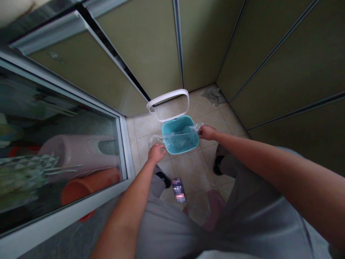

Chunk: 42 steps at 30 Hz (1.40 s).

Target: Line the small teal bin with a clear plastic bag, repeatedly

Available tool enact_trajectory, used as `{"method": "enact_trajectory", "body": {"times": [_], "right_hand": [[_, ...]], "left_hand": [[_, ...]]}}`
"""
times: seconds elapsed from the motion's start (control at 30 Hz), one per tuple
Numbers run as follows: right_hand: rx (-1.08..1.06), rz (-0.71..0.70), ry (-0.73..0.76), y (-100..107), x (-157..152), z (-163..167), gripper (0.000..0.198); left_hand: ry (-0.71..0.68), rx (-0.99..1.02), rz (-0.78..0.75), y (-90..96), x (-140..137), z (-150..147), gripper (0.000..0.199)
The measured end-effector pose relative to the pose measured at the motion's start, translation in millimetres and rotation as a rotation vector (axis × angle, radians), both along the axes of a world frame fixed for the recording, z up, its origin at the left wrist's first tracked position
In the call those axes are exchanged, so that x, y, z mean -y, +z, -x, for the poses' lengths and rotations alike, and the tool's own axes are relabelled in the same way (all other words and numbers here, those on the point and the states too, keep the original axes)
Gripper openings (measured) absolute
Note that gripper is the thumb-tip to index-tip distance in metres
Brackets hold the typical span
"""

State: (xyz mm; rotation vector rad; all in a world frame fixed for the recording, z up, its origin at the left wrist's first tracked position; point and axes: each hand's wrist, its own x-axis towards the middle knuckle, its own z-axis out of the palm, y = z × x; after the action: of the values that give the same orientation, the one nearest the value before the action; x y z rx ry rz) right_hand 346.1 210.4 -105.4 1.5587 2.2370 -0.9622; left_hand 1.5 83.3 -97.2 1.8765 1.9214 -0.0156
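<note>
A teal trash bin [194, 145] stands on the tiled floor between my feet. Its white rim frame [168, 96] is tilted up behind it. Across the bin's mouth stretches a clear plastic bag [178, 135], part of it hanging inside. At the bin's right edge, my right hand [207, 132] is closed on the bag's right end. My left hand [156, 153] is at the left front edge, fingers closed on the bag's left side. The fingertips of both hands are partly hidden.
A grey cloth [214, 95] lies in the cabinet corner. Cabinet doors [142, 46] rise behind the bin. On the left is a glass door [122, 144] with an orange bucket [72, 192] behind it. A pixelated object [178, 190] lies on the floor near my left foot.
</note>
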Motion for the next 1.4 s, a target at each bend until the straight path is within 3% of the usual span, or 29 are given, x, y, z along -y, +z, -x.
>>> {"method": "enact_trajectory", "body": {"times": [0.1,0.27,0.4,0.57,0.7,0.93,1.13,1.27,1.4], "right_hand": [[-0.084,0.058,-0.127,0,-4,0,0.016],[-0.258,0.261,-0.523,13,-6,6,0.012],[-0.334,0.319,-0.623,25,-10,10,0.019],[-0.248,0.292,-0.574,27,-9,12,0.022],[-0.177,0.26,-0.514,15,-5,10,0.018],[-0.178,0.227,-0.434,1,-1,2,0.018],[-0.243,0.25,-0.447,-3,2,0,0.013],[-0.267,0.247,-0.437,-9,1,0,0.011],[-0.27,0.237,-0.415,-13,0,3,0.008]], "left_hand": [[0.111,0.09,-0.002,1.6,-3,5,0.021],[0.276,0.209,-0.031,13.2,-13,3,0.02],[0.367,0.378,-0.103,22.7,-26,-10,0.035],[0.578,0.682,-0.017,33.8,-41,-29,0.043],[0.64,0.862,-0.158,54.1,-55,-33,0.037],[0.519,0.635,-0.669,93.6,-93,-16,0.031],[0.445,0.573,-0.659,104.3,-131,-2,0.022],[0.477,0.638,-0.654,103.9,-148,-1,0.021],[0.499,0.701,-0.625,103.3,-155,-6,0.03]]}}
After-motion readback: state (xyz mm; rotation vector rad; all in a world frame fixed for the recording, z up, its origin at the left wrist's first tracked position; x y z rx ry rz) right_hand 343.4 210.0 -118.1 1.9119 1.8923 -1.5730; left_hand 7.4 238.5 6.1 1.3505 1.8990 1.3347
